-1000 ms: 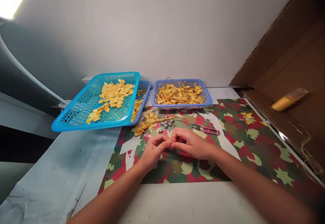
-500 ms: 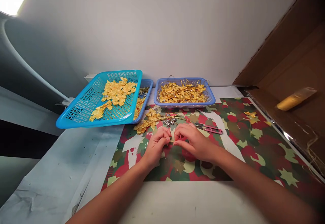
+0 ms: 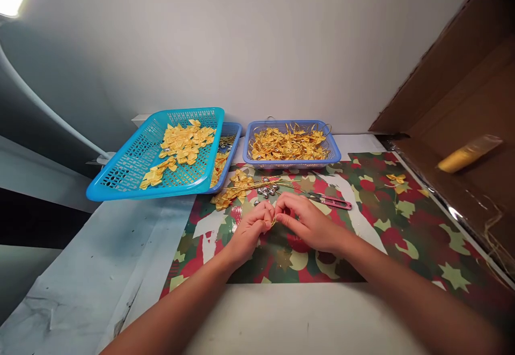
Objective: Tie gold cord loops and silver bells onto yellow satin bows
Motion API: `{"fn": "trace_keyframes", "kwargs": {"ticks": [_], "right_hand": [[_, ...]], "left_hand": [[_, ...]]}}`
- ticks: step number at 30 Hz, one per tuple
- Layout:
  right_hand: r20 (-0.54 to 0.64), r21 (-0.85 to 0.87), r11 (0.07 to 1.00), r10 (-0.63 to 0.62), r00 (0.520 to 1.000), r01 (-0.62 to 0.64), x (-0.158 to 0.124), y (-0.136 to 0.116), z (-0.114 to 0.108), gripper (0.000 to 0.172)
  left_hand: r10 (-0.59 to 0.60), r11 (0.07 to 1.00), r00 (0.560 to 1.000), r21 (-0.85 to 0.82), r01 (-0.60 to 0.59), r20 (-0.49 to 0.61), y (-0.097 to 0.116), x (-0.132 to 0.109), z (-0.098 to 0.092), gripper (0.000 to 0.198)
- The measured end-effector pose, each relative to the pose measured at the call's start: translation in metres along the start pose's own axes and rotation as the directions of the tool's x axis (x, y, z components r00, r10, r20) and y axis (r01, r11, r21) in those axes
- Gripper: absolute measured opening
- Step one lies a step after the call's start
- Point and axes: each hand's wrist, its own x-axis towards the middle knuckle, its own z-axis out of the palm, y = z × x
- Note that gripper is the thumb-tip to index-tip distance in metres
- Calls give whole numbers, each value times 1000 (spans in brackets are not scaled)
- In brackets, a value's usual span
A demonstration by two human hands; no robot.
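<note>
My left hand (image 3: 254,227) and my right hand (image 3: 300,218) meet over the patterned sheet, fingertips pinched close together. Between them runs a thin gold cord (image 3: 274,222), gripped by both; most of it is hidden by the fingers. Just beyond the hands lie several small silver bells (image 3: 266,190). Beside these are loose gold cords (image 3: 251,186) and a pile of yellow ribbon bows (image 3: 227,197). A pair of pink-handled thread snips (image 3: 332,202) rests past my right hand.
A turquoise basket (image 3: 116,180) holding yellow bows leans over a blue basket (image 3: 229,164) at the left. Another blue basket (image 3: 292,165), full of corded bows, stands against the wall. Far right are a yellow bow (image 3: 398,179) and a cardboard panel (image 3: 450,92) with a yellow roll (image 3: 469,154).
My hands have drawn closer together, and the cord between them now slants instead of lying level. A silver bell shows beside my left hand. The view has shifted slightly.
</note>
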Motion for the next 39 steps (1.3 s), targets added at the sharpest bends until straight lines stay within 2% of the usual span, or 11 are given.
{"fn": "trace_keyframes", "kwargs": {"ticks": [4, 9, 15, 21, 27, 34, 39], "right_hand": [[-15, 0, 1000, 19, 1000, -19, 0, -2, 4, 18], [-88, -6, 1000, 1, 996, -2, 0, -2, 10, 17], [-214, -94, 994, -71, 974, 51, -2, -1, 17, 16], [-284, -195, 975, -161, 945, 108, -5, -1, 20, 14], [-335, -268, 954, -225, 915, 136, -5, 2, 23, 11], [-332, -375, 917, -273, 903, 139, -6, 4, 22, 17], [-349, -346, 931, -240, 906, 113, -5, 5, 19, 14]], "left_hand": [[-27, 999, 1000, -22, 27, 2, 2, 0, 1, 22], [-82, 993, 997, -88, 81, -13, 1, 0, 2, 21], [-154, 970, 988, -196, 146, -28, 0, 1, 3, 24], [-181, 952, 982, -261, 161, -55, 0, 3, 3, 25], [-191, 949, 979, -267, 167, -66, 0, 2, 4, 26], [-186, 961, 980, -219, 168, -65, -2, 0, 3, 24], [-200, 964, 978, -194, 185, -63, 0, -1, 3, 38]]}}
